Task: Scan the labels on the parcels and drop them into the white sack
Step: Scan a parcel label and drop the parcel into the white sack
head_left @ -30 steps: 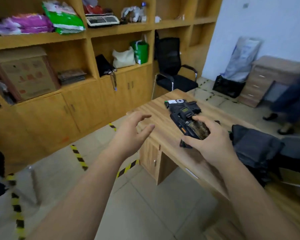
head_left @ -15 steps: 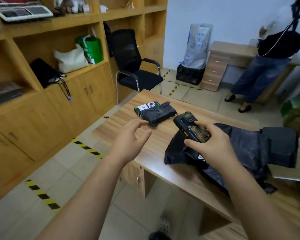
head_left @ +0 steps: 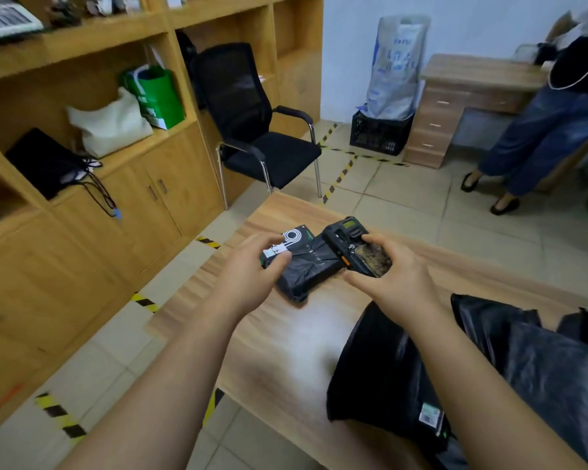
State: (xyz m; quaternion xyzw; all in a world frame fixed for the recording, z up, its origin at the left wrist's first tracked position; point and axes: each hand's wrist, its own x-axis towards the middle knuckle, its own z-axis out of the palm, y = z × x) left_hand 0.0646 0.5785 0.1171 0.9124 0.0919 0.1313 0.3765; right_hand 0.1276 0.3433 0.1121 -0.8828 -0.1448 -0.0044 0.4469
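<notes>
Two hands meet over a small black plastic-wrapped parcel (head_left: pixel 302 266) near the far left corner of the pale wooden desk (head_left: pixel 279 351), seen from the single head-worn camera. The left hand (head_left: pixel 252 273) curls its fingers onto the parcel's near end, the thumb lying by the white label (head_left: pixel 287 240) with its ring mark, apparently to steady the packet and keep that label facing up; whether it grips or merely rests there is hard to tell. The right hand (head_left: pixel 394 273) is wrapped around a black handheld scanner with an orange side button (head_left: pixel 353 247), held just above the parcel's right end with its head pointing away from the wearer, a pose that suggests the label is about to be read. Nearer the wearer, a larger crumpled black plastic mailing bag (head_left: pixel 404 374) lies on the desk under the right forearm, apparently waiting its turn. A tall white sack with blue print (head_left: pixel 394 66) stands in a black crate against the far wall; whether it is the drop sack cannot be told.
</notes>
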